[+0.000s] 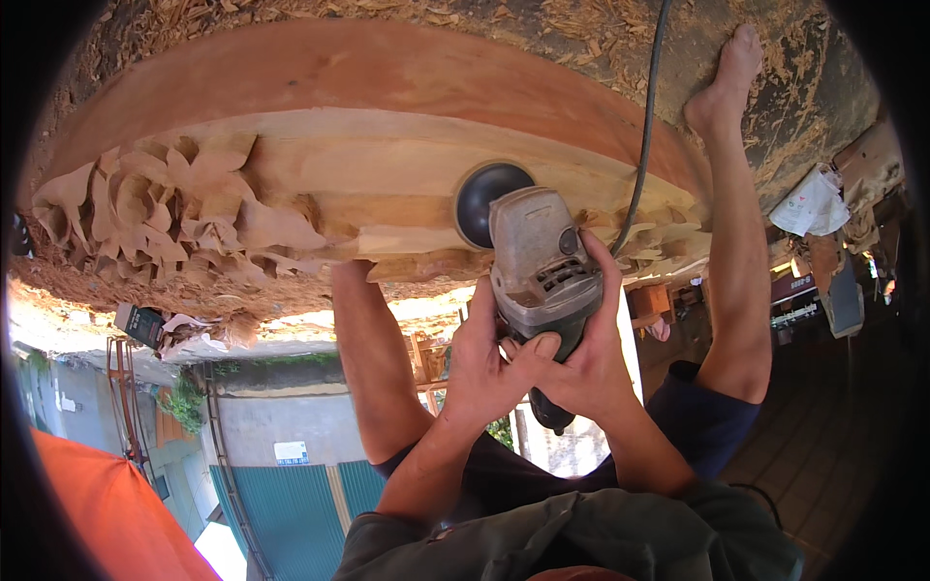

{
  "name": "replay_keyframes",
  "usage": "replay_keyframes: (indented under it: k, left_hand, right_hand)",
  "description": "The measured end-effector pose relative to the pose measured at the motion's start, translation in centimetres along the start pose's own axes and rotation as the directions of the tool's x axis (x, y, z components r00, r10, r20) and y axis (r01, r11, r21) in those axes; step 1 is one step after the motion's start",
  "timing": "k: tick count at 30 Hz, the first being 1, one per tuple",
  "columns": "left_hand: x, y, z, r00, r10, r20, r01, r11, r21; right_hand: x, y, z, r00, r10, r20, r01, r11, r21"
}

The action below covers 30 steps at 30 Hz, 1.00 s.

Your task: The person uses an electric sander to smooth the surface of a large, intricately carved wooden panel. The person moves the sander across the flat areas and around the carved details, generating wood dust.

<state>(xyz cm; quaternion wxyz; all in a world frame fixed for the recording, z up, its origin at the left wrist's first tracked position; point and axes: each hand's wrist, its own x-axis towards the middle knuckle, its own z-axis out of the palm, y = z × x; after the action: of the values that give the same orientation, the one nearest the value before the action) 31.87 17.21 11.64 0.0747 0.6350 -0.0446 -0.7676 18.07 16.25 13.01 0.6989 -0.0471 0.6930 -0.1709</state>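
My left hand (484,353) and my right hand (596,349) are both closed around a worn grey angle grinder (542,261), one on each side of its body. The thumbs meet over the dark lower part. At the grinder's far end a round black disc (491,198) lies against or just over the pale face of a long wooden piece (378,169); whether they touch, I cannot tell. The wood has a smooth reddish curved far side (368,63). Carved leaf and flower shapes (184,198) cover its left end, and shallower carving shows at the right.
A dark power cord (647,126) runs over the wood near my right hand. My bare legs straddle the work, one foot (728,82) on the ground at the right. Wood shavings (572,39) litter the ground. A white plastic bag (812,201) lies at the right, a dark box (139,324) at the left.
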Motion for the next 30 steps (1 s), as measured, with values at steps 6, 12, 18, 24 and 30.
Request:
replay_keyframes:
  k: [6, 12, 18, 24, 30]
  left_hand:
    - [0.1, 0.8, -3.3, 0.957, 0.155, -0.246, -0.203, 0.961, -0.185]
    - [0.8, -0.6, -0.5, 0.982, -0.122, 0.143, 0.087, 0.97, 0.228]
    - [0.9, -2.3, -0.5, 0.987, 0.162, -0.015, -0.159, 0.981, 0.111]
    - [1.1, -3.3, -0.4, 0.994, 0.086, 0.069, -0.103, 0.948, 0.302]
    - [1.0, -2.0, -2.0, 0.976, 0.214, -0.038, -0.198, 0.947, 0.254]
  right_hand:
    - [1.9, 0.6, 4.1, 0.983, -0.059, 0.173, 0.088, 0.982, -0.165]
    - [-1.2, 3.2, -0.1, 0.99, 0.03, -0.137, -0.025, 0.999, 0.038]
    - [-0.3, 3.7, 0.6, 0.992, -0.12, -0.023, 0.117, 0.987, -0.11]
    - [-1.1, 4.9, -0.2, 0.99, -0.059, -0.126, 0.053, 0.997, -0.054]
    - [0.6, 4.0, 2.3, 0.977, -0.209, -0.031, 0.204, 0.973, -0.109]
